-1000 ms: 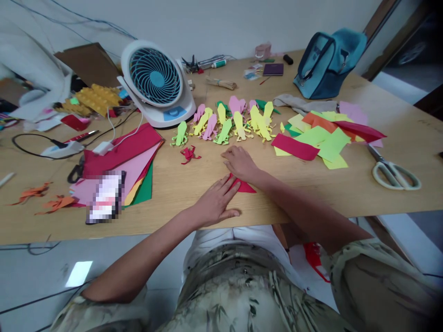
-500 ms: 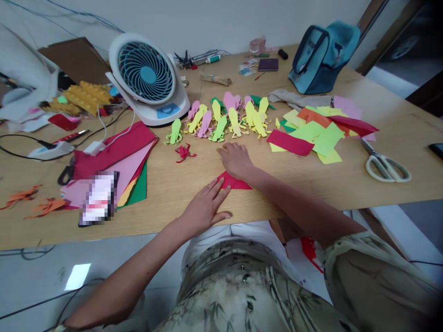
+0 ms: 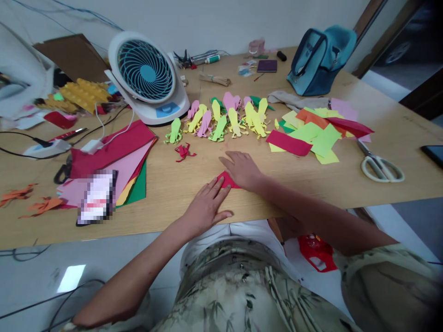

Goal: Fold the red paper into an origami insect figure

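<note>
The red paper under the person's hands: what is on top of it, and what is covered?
The left hand rests partly on the red paper; the right hand hides the paper's right end. The underside cannot be seen.

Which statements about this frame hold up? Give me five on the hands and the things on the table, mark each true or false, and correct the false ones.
1. The left hand has fingers on a piece of red paper. True.
2. The right hand is gripping the scissors. False: it is at the red paper, and the scissors lie farther right.
3. A red origami figure lies nearer the person than the cluster of pink, yellow and green origami figures. True.
4. The desk fan has an all-black housing. False: the housing is white.
5. A blue bag stands toward the right of the table. True.
</note>
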`<action>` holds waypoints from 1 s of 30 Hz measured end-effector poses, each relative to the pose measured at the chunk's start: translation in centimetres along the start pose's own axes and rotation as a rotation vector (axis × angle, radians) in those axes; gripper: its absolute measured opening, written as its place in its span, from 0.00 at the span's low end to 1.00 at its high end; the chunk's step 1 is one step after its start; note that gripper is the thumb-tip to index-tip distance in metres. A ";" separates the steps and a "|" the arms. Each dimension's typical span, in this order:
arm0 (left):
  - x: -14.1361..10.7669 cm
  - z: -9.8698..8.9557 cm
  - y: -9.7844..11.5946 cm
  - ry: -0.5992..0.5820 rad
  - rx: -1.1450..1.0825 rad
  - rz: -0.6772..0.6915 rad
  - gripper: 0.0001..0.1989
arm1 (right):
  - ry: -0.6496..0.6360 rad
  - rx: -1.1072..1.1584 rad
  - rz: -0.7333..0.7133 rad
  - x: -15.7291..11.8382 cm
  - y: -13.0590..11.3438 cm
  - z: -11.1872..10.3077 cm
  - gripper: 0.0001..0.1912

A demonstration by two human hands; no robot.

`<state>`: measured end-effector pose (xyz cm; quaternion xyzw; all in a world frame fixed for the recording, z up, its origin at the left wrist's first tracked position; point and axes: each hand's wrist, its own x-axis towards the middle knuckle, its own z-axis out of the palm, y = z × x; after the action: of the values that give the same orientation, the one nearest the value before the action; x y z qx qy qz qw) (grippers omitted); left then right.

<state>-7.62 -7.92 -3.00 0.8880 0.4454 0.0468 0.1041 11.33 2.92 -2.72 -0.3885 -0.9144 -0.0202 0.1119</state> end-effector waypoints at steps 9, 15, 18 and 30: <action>0.5 -0.3 0.9 -0.003 0.063 -0.030 0.45 | 0.000 0.240 -0.139 -1.3 1.2 -0.4 0.25; 0.8 -0.5 1.4 -0.038 0.127 -0.057 0.46 | -0.040 0.283 -0.207 -2.9 3.1 -0.1 0.18; 1.0 -0.7 1.7 -0.060 0.142 -0.064 0.46 | -0.058 0.231 -0.283 -3.4 3.6 -0.2 0.21; 0.5 -0.2 1.4 -0.032 0.090 -0.064 0.43 | -0.165 0.057 -0.254 -5.6 3.2 -1.2 0.28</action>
<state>-6.24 -8.29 -2.49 0.8777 0.4736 0.0090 0.0727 17.60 1.10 -2.98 -0.2665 -0.9625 0.0239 0.0439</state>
